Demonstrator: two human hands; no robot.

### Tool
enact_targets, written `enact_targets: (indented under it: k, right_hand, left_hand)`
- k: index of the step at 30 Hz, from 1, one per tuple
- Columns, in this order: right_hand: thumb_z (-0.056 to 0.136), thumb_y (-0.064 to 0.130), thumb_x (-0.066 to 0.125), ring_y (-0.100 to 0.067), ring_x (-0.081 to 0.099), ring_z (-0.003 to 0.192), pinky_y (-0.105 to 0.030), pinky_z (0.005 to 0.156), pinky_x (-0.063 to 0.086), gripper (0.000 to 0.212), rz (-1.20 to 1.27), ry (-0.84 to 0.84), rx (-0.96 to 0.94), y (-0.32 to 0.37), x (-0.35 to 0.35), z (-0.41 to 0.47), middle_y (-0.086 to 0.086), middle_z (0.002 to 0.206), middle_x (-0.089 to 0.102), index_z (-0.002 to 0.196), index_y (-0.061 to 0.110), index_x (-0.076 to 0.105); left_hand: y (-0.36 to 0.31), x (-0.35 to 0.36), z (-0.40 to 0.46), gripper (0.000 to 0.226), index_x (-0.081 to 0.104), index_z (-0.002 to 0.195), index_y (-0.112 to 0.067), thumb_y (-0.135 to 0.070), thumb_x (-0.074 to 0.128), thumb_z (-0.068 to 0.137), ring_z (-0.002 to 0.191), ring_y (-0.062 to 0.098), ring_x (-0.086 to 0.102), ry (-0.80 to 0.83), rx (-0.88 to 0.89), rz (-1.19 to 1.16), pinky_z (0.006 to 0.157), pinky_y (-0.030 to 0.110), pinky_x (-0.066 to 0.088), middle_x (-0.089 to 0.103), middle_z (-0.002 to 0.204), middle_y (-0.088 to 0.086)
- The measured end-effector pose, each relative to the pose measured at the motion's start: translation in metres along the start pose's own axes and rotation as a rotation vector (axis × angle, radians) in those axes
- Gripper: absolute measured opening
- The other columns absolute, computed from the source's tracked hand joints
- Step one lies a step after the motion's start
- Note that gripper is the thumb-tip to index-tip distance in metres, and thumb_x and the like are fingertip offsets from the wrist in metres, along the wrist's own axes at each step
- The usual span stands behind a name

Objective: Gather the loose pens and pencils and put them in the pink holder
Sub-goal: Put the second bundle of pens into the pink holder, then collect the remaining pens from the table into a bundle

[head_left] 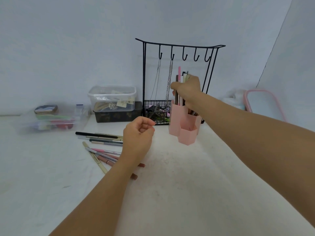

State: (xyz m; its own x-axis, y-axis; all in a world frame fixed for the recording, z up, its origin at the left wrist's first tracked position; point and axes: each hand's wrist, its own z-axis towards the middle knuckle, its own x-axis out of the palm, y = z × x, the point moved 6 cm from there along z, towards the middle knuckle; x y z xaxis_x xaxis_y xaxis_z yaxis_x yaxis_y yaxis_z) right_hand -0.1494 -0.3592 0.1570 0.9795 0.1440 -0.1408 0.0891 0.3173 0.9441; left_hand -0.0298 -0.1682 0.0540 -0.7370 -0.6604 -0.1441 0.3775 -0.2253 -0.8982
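Head view of a white bench (187, 184) against a pale wall. The right hand (188, 90) has its grip wrapped around a bundle of pens and pencils (180, 79), held upright with their lower ends inside the tallest compartment of the pink holder (183, 126). The holder, a cluster of hexagonal cups of unequal height, stands on the bench just in front of a black wire jewellery stand (179, 48); two chains (168, 82) hang from the stand's hooks, and small items fill its base basket. The left hand (138, 133) hovers above the bench with its grip loosely curled and pinching nothing. To its left, the remaining loose pens and pencils (102, 143) lie flat on the bench in two rough groups, some partly hidden beneath the left forearm. Farther left stand a clear lidded box (112, 96) stacked on a dark box (117, 114) and a blurred clear container (51, 121). A pink-rimmed lid (265, 103) leans at the right.
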Motion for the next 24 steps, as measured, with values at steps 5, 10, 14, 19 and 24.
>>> enact_targets:
  k: [5, 10, 14, 19, 24]
  right_hand:
    - [0.066, 0.01, 0.076, -0.013, 0.054, 0.049, -0.02, 0.042, 0.043, 0.022, -0.365, 0.012, -0.03, 0.0, 0.008, -0.009, 0.001, 0.065, 0.058, 0.077, 0.012, 0.058]
    - [0.066, 0.005, 0.075, -0.015, 0.054, 0.056, -0.019, 0.042, 0.043, 0.027, -0.43, 0.029, -0.055, -0.005, 0.006, -0.015, 0.001, 0.068, 0.055, 0.07, 0.015, 0.051]
    - [0.069, -0.001, 0.078, -0.016, 0.063, 0.081, -0.031, 0.067, 0.059, 0.053, -0.305, 0.037, -0.123, -0.01, 0.001, -0.022, -0.001, 0.089, 0.063, 0.115, 0.013, 0.057]
    - [0.076, 0.01, 0.079, -0.013, 0.057, 0.107, -0.015, 0.078, 0.043, 0.07, -0.308, -0.059, -0.325, 0.011, -0.006, -0.039, -0.003, 0.12, 0.063, 0.138, 0.015, 0.046]
    - [0.084, 0.017, 0.067, -0.003, 0.06, 0.101, -0.014, 0.091, 0.046, 0.036, -0.27, -0.118, -0.645, 0.046, 0.008, -0.096, 0.005, 0.112, 0.066, 0.12, 0.019, 0.06]
  left_hand:
    - [0.001, 0.001, -0.001, 0.034, 0.067, 0.084, -0.024, 0.008, 0.06, 0.087, 0.074, 0.013, 0.062, -0.004, 0.001, -0.001, 0.063, 0.01, 0.049, 0.068, 0.08, 0.003]
    - [0.002, -0.002, -0.001, 0.031, 0.068, 0.086, -0.023, 0.007, 0.061, 0.088, 0.068, 0.004, 0.059, -0.017, -0.003, -0.025, 0.061, 0.01, 0.048, 0.067, 0.078, 0.002]
    - [-0.002, -0.003, -0.006, 0.027, 0.067, 0.096, -0.019, 0.007, 0.06, 0.089, 0.064, 0.006, 0.057, -0.032, -0.003, -0.033, 0.058, 0.014, 0.046, 0.066, 0.078, 0.004]
    - [-0.021, -0.019, 0.004, 0.025, 0.067, 0.093, -0.021, 0.002, 0.062, 0.088, 0.069, 0.009, 0.059, -0.119, -0.061, -0.119, 0.066, 0.028, 0.051, 0.065, 0.078, 0.002]
    - [-0.027, -0.047, 0.02, 0.02, 0.067, 0.087, -0.024, -0.004, 0.062, 0.087, 0.076, 0.015, 0.063, -0.066, -0.118, 0.017, 0.07, 0.033, 0.052, 0.067, 0.083, 0.004]
